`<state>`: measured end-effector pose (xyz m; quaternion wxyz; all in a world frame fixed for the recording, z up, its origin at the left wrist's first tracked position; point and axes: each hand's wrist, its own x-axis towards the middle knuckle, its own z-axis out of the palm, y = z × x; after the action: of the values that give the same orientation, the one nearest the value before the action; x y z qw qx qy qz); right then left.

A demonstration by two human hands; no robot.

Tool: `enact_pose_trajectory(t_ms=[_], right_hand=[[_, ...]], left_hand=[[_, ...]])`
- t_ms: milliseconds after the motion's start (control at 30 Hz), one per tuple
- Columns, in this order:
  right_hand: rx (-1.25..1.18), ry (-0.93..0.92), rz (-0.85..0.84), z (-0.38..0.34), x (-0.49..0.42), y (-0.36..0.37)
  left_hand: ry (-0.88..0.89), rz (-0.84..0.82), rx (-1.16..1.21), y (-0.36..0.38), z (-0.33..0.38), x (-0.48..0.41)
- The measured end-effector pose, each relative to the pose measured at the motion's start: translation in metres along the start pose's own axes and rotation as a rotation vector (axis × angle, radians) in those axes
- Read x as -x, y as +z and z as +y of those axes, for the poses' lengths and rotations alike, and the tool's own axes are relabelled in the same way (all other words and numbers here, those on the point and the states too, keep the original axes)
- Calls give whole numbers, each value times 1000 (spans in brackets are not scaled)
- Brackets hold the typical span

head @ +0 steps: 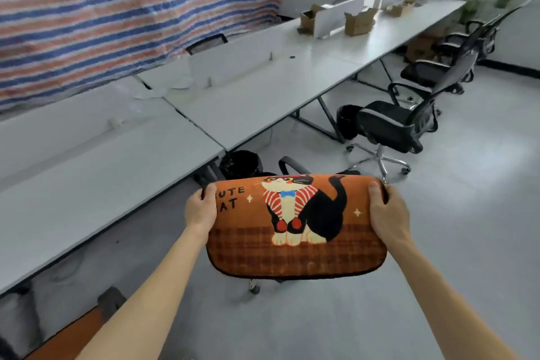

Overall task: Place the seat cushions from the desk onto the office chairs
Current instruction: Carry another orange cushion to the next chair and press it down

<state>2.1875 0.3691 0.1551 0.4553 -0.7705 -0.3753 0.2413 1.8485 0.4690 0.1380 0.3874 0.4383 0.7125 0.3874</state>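
Gripping the orange seat cushion [296,225] at its two short ends, the left hand [201,207] and the right hand [385,215] are each closing around an edge, thumbs lying on the printed top and fingers curling out of sight underneath. The cushion, showing a black-and-white cat in a striped scarf, is hanging in the air above the grey floor [365,316], just off the near edge of the long white counter [117,172]. Part of an office chair [292,165] is peeking out from behind and under the cushion: a black armrest at its far edge and a caster below its near edge. Another office chair [391,126] is standing to the right of the cushion, well apart from it, beside the counter. Cardboard boxes [358,20] are sitting at the far end of the counter, well beyond the cushion.
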Motion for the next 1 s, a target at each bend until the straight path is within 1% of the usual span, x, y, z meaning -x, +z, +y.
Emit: enact_pose_trajectory(t_ms=[100,233,367,467,600,800,933,1000], right_hand=[[84,-37,-122,1,-55,24],[248,-48,-282,11,-127,75],[417,27,-405,22,-182,125],[543,38,-480,26,-212,150],[659,39,-559,39,-264,178],[774,7,-722,59,-334,235],[799,-37,-837,70,-376,283],[808,-41,-880,74,-393,304]], left_hand=[[-114,33,-9,12,-16,-24],[-239,93,29,37,-49,-62],[-391,101,121,62,-78,-101],[-493,90,107,81,-92,-123],[-597,87,26,112,-102,-147],[-700,118,-55,144,-101,-168],[-778,185,-110,167,-119,-184],[-845,225,-160,180,-129,-192]])
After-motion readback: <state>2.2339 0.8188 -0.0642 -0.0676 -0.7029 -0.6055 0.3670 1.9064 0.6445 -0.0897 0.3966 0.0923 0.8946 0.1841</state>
